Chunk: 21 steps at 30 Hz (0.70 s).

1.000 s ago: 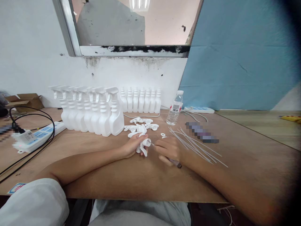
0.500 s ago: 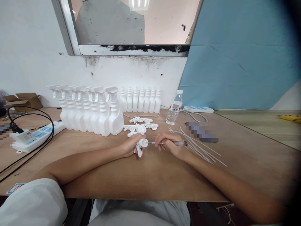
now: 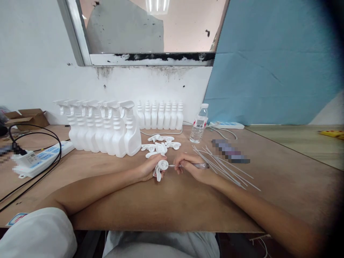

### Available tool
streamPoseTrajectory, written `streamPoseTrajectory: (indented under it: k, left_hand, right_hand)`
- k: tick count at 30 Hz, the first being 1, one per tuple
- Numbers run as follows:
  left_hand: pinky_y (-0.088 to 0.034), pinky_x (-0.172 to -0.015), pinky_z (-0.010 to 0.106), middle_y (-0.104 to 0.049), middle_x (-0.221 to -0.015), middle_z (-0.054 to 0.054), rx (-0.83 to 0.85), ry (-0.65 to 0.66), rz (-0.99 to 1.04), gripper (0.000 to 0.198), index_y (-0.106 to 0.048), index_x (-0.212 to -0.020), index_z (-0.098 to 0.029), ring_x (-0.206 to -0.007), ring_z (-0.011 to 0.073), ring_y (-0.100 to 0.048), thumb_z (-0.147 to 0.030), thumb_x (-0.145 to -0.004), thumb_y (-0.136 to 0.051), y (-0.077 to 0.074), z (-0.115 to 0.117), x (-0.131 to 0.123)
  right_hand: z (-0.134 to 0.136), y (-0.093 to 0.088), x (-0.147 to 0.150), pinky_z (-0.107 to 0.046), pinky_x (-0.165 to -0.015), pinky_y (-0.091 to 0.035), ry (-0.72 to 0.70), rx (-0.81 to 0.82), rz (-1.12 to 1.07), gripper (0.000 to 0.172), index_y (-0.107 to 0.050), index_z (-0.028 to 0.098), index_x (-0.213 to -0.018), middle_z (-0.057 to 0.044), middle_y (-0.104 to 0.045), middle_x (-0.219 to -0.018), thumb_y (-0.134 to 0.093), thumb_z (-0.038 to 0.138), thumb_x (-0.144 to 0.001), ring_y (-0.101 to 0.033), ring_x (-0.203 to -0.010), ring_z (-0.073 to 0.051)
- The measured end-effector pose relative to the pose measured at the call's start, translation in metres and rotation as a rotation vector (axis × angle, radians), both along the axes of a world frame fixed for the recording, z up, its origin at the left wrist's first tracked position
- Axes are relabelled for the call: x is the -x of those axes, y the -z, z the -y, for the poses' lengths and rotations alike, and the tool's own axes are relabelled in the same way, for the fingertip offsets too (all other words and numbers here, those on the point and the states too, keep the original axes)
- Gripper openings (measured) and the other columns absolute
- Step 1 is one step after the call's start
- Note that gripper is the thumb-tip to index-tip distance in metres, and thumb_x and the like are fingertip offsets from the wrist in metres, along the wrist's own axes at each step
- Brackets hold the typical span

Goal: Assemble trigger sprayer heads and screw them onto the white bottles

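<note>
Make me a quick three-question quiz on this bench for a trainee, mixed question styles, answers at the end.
1. Multiple choice: what is in the right grip?
A) a spray bottle
B) a tool with a slim shaft
C) a rolled cloth

2. True or false: the clear bottle stands upright.

3. Fill in the blank: the left grip holds a white ____.

Key: 1. B; 2. True; 3. spray head.
</note>
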<state>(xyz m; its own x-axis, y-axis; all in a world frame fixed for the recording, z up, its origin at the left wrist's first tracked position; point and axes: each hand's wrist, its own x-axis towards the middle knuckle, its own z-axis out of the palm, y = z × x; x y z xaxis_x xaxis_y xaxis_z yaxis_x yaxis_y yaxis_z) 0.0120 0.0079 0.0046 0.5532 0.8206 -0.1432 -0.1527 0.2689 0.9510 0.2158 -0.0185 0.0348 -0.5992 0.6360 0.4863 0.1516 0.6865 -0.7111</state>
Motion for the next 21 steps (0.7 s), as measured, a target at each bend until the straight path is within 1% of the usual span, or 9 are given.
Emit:
streamPoseTrajectory:
  k: [2,3,4,7,9,11,15,18,21]
  left_hand:
    - [-0.022,-0.031,0.018,-0.056,-0.049,0.001,0.008,0.017,0.01,0.026,-0.049,-0.071,-0.017,-0.035,0.0124,-0.052,-0.039,-0.079,-0.059,0.001,-0.001,0.001]
    - [-0.022,-0.031,0.018,-0.056,-0.049,0.0,0.024,0.014,0.025,0.024,-0.05,-0.072,-0.017,-0.035,0.0124,-0.052,-0.039,-0.079,-0.059,0.002,-0.002,0.001]
    - [-0.024,-0.032,0.017,-0.057,-0.049,0.0,0.044,0.003,0.041,0.023,-0.051,-0.074,-0.017,-0.035,0.0122,-0.052,-0.038,-0.079,-0.058,0.003,-0.004,0.001]
    - [-0.03,-0.034,0.017,-0.055,-0.05,-0.001,0.097,-0.03,0.083,0.022,-0.052,-0.074,-0.016,-0.036,0.01,-0.05,-0.037,-0.081,-0.055,0.006,-0.008,0.001]
    - [-0.033,-0.036,0.017,-0.052,-0.05,-0.002,0.106,-0.026,0.099,0.024,-0.052,-0.072,-0.016,-0.036,0.008,-0.047,-0.037,-0.083,-0.052,0.006,-0.01,0.001]
    - [-0.034,-0.036,0.016,-0.051,-0.05,-0.002,0.135,-0.035,0.126,0.024,-0.052,-0.07,-0.016,-0.037,0.0072,-0.045,-0.036,-0.083,-0.052,0.005,-0.01,0.0]
    - [-0.035,-0.037,0.016,-0.052,-0.053,-0.002,0.201,-0.073,0.162,0.021,-0.05,-0.07,-0.017,-0.042,0.0082,-0.049,-0.033,-0.082,-0.055,0.002,-0.01,-0.001]
    - [-0.039,-0.04,0.016,-0.053,-0.055,-0.002,0.193,-0.077,0.172,0.022,-0.051,-0.071,-0.016,-0.044,0.0088,-0.052,-0.034,-0.084,-0.055,0.002,-0.01,-0.001]
    - [-0.038,-0.04,0.017,-0.055,-0.056,-0.001,0.17,-0.074,0.177,0.026,-0.051,-0.072,-0.016,-0.044,0.0093,-0.053,-0.038,-0.086,-0.056,0.003,-0.01,-0.002]
  right_hand:
    - [-0.002,0.003,0.002,-0.026,-0.061,-0.05,-0.035,0.09,-0.047,0.027,-0.058,0.017,-0.086,-0.003,-0.063,-0.074,-0.038,0.026,-0.1,-0.06,-0.064,-0.013]
    - [-0.003,0.005,0.003,-0.025,-0.061,-0.05,-0.038,0.079,-0.054,0.026,-0.058,0.017,-0.088,-0.003,-0.063,-0.075,-0.038,0.026,-0.101,-0.06,-0.065,-0.013]
    - [-0.005,0.006,0.004,-0.026,-0.063,-0.051,-0.033,0.014,-0.052,0.024,-0.059,0.017,-0.092,-0.004,-0.063,-0.079,-0.039,0.026,-0.101,-0.061,-0.068,-0.013]
    - [-0.009,0.008,0.005,-0.031,-0.083,-0.053,-0.036,-0.372,0.054,0.021,-0.06,0.017,-0.109,-0.01,-0.065,-0.104,-0.043,0.02,-0.097,-0.063,-0.096,-0.017]
    - [-0.011,0.01,0.005,-0.036,-0.097,-0.049,-0.033,-0.6,0.159,0.032,-0.058,0.019,-0.121,-0.013,-0.058,-0.127,-0.044,0.013,-0.093,-0.057,-0.118,-0.02]
    - [-0.014,0.014,0.005,-0.036,-0.103,-0.046,-0.006,-0.75,0.225,0.039,-0.056,0.02,-0.127,-0.013,-0.051,-0.14,-0.045,0.009,-0.091,-0.052,-0.127,-0.02]
    - [-0.02,0.02,0.004,-0.039,-0.102,-0.047,-0.015,-0.983,0.331,0.038,-0.056,0.016,-0.128,-0.016,-0.05,-0.144,-0.049,0.006,-0.092,-0.049,-0.132,-0.023]
    - [-0.022,0.02,0.002,-0.041,-0.098,-0.05,-0.041,-1.045,0.381,0.035,-0.056,0.012,-0.128,-0.02,-0.054,-0.141,-0.049,0.006,-0.094,-0.053,-0.129,-0.024]
    - [-0.023,0.018,0.0,-0.042,-0.093,-0.054,-0.049,-1.093,0.324,0.036,-0.054,0.012,-0.131,-0.02,-0.059,-0.135,-0.049,0.008,-0.095,-0.058,-0.123,-0.024]
